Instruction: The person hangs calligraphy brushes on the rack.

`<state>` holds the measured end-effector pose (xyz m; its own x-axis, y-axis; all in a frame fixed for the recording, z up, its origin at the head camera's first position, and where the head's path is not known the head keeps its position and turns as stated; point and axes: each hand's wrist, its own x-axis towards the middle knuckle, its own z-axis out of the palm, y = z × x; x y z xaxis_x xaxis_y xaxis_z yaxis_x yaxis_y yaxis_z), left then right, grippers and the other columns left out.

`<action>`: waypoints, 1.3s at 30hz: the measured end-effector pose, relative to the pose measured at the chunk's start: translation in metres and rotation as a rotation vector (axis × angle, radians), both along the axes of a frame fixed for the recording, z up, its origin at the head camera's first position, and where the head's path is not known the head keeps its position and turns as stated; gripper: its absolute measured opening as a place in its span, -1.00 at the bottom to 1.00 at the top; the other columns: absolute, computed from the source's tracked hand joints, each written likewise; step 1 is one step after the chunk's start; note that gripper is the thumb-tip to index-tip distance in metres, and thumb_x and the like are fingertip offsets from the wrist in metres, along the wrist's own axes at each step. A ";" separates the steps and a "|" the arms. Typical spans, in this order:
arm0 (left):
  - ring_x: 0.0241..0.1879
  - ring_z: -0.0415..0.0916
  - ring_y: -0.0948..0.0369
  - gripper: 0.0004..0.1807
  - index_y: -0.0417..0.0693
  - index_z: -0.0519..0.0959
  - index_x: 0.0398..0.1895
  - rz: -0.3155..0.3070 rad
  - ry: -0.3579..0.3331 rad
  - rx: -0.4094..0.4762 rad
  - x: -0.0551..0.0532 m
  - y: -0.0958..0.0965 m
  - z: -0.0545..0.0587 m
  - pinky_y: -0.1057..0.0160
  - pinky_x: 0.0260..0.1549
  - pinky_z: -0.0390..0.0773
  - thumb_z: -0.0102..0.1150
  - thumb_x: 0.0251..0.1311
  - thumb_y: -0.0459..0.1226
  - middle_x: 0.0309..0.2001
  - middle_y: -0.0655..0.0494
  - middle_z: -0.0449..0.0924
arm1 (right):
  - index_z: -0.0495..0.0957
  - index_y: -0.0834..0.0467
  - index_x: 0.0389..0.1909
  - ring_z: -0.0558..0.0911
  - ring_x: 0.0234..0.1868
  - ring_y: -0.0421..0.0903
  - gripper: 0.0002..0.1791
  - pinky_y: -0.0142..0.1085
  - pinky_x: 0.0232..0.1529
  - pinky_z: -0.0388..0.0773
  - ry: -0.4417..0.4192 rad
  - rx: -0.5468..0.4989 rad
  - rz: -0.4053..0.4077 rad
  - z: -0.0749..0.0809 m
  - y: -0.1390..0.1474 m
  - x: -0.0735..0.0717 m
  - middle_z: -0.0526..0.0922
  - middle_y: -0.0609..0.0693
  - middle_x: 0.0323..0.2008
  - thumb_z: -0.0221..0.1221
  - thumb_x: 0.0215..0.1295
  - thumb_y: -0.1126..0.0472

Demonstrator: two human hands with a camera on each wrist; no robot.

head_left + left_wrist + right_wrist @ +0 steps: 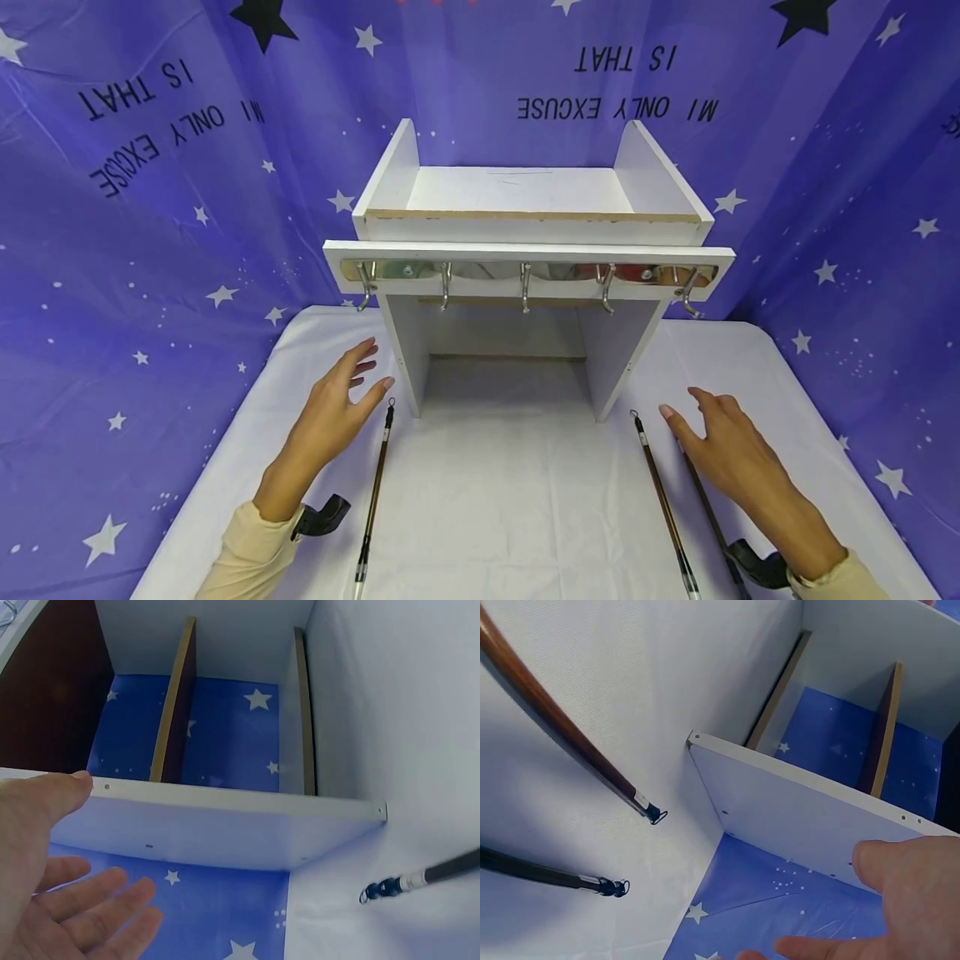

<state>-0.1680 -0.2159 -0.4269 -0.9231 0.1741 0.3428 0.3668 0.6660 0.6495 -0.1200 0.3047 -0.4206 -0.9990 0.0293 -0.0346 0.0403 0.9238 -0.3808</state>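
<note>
Two beige sleeves (247, 542) entered from 7 and 5 o'clock, with two black devices (322, 515) at the wrists, over one table (510, 500) spread with white cloth. Three slim rods lay on it, tipped with small wire loops: one rod (380, 467) at 7 o'clock from the shelf unit, and a pair (663, 504) side by side at 5 o'clock.

Two bare hands flanked the unit. The left hand (330, 412), at 8 o'clock, held nothing, its fingers extended and slightly spread, thumb well apart, just beside a side panel; contact could not be told. The right hand (731, 450), at 4 o'clock, was also unladen above one rod, its thumb apart from loosely bent fingers whose spacing could not be told.

One white shelf unit (525, 231) stood on the table near the centre, on two side panels. Across its front ran one white board (483, 289) with a mirrored strip bearing five metal hooks (526, 287).

Behind, a blue-purple curtain (465, 83) showed two black stars among many white ones. Upside-down lettering, at 10 and 1 o'clock, twice included "ONLY EXCUSE" and "IS THAT."
</note>
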 end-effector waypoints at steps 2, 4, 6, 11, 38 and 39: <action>0.33 0.56 -0.12 -0.31 -0.12 0.29 0.58 0.000 0.008 0.011 -0.002 0.002 0.001 -0.16 0.26 0.60 0.28 0.50 -0.15 0.47 -0.14 0.45 | 0.21 0.48 0.50 0.46 0.21 0.53 -0.04 0.43 0.12 0.44 0.005 0.002 -0.002 -0.001 0.001 0.001 0.38 0.58 0.23 -0.09 0.62 -0.36; 0.33 0.55 -0.13 -0.33 -0.11 0.32 0.56 0.001 0.016 0.017 -0.004 0.005 0.001 -0.19 0.25 0.60 0.28 0.50 -0.15 0.45 -0.14 0.46 | 0.22 0.49 0.49 0.50 0.17 0.50 -0.04 0.41 0.09 0.47 0.001 0.004 -0.003 -0.002 0.002 0.001 0.42 0.55 0.19 -0.09 0.62 -0.35; 0.32 0.55 -0.14 -0.36 -0.10 0.35 0.55 0.007 0.020 0.024 -0.006 0.008 0.000 -0.21 0.23 0.60 0.28 0.50 -0.15 0.43 -0.15 0.49 | 0.22 0.49 0.48 0.54 0.13 0.47 -0.04 0.39 0.06 0.50 -0.015 0.004 -0.002 -0.003 0.004 0.001 0.45 0.54 0.16 -0.09 0.62 -0.35; 0.27 0.59 -0.19 -0.41 -0.08 0.41 0.52 0.027 0.022 0.044 -0.009 0.013 0.000 -0.24 0.22 0.60 0.26 0.51 -0.15 0.38 -0.16 0.54 | 0.30 0.48 0.43 0.61 0.03 0.39 -0.08 0.33 -0.04 0.55 -0.036 0.002 -0.001 -0.009 0.007 0.002 0.53 0.50 0.09 -0.08 0.62 -0.34; 0.21 0.61 -0.22 -0.53 -0.22 0.48 0.41 0.046 0.069 0.078 -0.016 0.025 -0.003 -0.18 0.23 0.60 0.20 0.55 -0.20 0.27 -0.20 0.62 | 0.37 0.53 0.34 0.67 -0.10 0.31 -0.12 0.21 -0.16 0.60 -0.118 0.006 0.005 -0.027 0.022 0.008 0.67 0.38 -0.08 -0.02 0.62 -0.29; 0.21 0.61 -0.22 -0.53 -0.21 0.49 0.40 0.047 0.071 0.076 -0.016 0.025 -0.003 -0.17 0.23 0.60 0.20 0.55 -0.20 0.28 -0.20 0.62 | 0.37 0.53 0.33 0.67 -0.10 0.30 -0.13 0.21 -0.16 0.60 -0.118 0.006 0.006 -0.028 0.023 0.008 0.67 0.37 -0.08 -0.01 0.62 -0.29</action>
